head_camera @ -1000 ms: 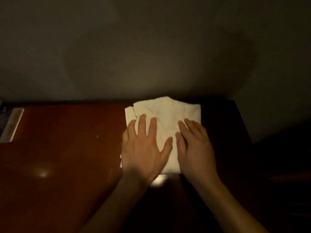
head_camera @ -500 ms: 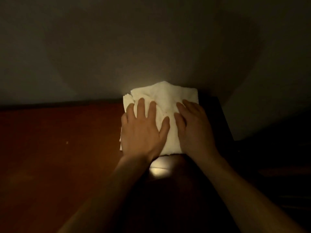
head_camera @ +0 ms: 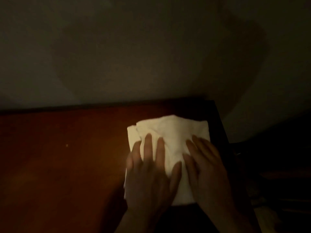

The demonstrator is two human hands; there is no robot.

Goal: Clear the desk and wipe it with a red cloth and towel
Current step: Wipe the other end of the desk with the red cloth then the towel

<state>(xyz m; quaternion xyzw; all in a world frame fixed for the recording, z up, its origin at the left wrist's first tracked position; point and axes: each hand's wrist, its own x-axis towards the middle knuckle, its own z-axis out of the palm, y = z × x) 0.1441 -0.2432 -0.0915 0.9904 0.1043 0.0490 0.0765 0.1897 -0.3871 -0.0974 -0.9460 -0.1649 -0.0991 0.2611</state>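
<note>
Towel on desk, under both flat hands

Dim frame. Left hand and right hand pressed flat, side by side, on folded white towel, lower right; reddish desk.

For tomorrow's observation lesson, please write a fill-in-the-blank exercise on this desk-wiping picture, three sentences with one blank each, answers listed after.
1. Both the left hand and the right hand press flat on a folded ____ towel.
2. The towel lies near the desk's ____ edge, as the person sees it.
3. The fingers of both hands are ____, not curled round the towel.

Missing words: white; right; straight
</note>
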